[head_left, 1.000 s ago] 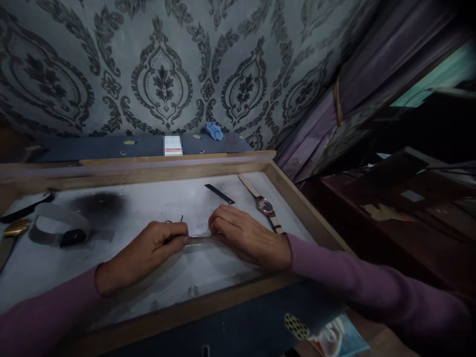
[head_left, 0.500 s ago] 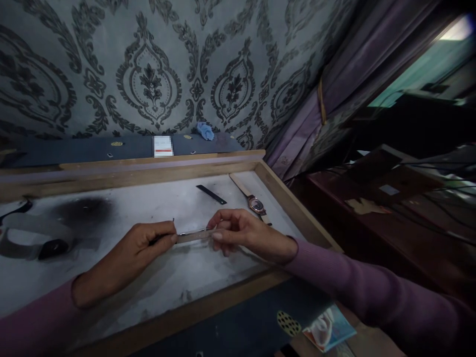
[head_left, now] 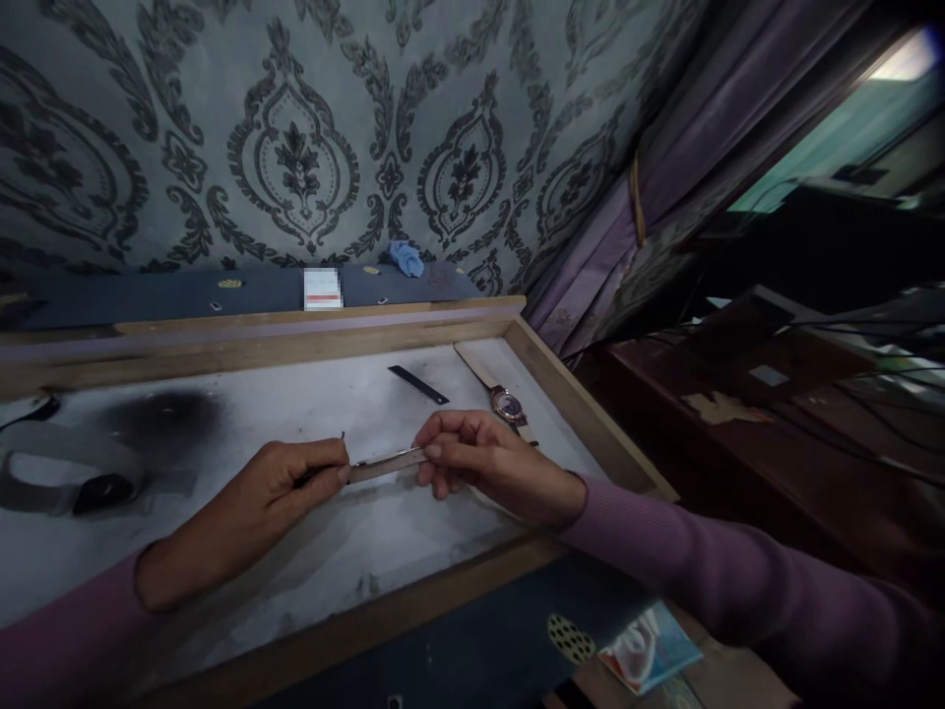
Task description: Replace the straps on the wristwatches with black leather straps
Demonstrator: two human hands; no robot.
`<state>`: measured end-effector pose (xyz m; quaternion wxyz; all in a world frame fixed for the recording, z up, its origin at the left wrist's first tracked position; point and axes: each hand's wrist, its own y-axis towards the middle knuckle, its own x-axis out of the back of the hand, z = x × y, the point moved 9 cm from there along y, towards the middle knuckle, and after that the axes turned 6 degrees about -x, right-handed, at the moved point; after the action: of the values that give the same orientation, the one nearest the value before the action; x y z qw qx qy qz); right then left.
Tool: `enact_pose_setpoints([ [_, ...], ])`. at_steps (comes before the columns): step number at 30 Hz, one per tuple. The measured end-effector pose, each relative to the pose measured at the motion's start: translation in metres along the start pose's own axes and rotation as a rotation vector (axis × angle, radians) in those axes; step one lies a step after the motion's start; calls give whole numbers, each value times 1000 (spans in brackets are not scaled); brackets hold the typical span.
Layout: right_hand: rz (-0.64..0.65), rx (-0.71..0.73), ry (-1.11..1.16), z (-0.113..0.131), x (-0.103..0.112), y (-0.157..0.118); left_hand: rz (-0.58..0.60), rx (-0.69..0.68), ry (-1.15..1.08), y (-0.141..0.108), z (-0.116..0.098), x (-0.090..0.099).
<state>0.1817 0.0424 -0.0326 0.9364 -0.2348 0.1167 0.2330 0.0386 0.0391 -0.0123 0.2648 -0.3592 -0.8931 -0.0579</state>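
Between my hands, above the tray's white floor, a narrow grey-brown watch strap (head_left: pixel 385 468) is stretched almost level, with a shiny line along its upper edge. My left hand (head_left: pixel 284 492) pinches its left end between thumb and forefinger. Something dark shows in that grip, and a thin dark tip pokes up above the forefinger; I cannot tell what it is. Thumb and fingers of my right hand (head_left: pixel 491 458) grip the right end. Just beyond the right hand lies a wristwatch (head_left: pixel 508 405) with a beige strap. A flat black strip (head_left: pixel 418 384) with a small hole lies nearby.
A wooden-rimmed tray (head_left: pixel 591 414) surrounds the work. At its left lies a pale looped band (head_left: pixel 66 463) with a dark end. Behind, a blue crumpled cloth (head_left: pixel 406 258) and a white card (head_left: pixel 322 289) rest on the dark ledge. A colourful booklet (head_left: pixel 650 648) lies front right.
My right fingers have shifted slightly on the strap and sit a little higher, and the strap's right end is raised slightly. The left hand keeps its grip.
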Motion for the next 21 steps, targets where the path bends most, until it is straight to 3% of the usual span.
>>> enact_pose_setpoints([
  [5,11,25,38,2,-3,-1,-6,-2,-19,1,0,0],
  [12,-22,-68,184,-8,2,0,-51,-15,-35,-1,-2,4],
  [21,-38,-117,282,-15,0,1,-2,-20,-22,0,-2,1],
])
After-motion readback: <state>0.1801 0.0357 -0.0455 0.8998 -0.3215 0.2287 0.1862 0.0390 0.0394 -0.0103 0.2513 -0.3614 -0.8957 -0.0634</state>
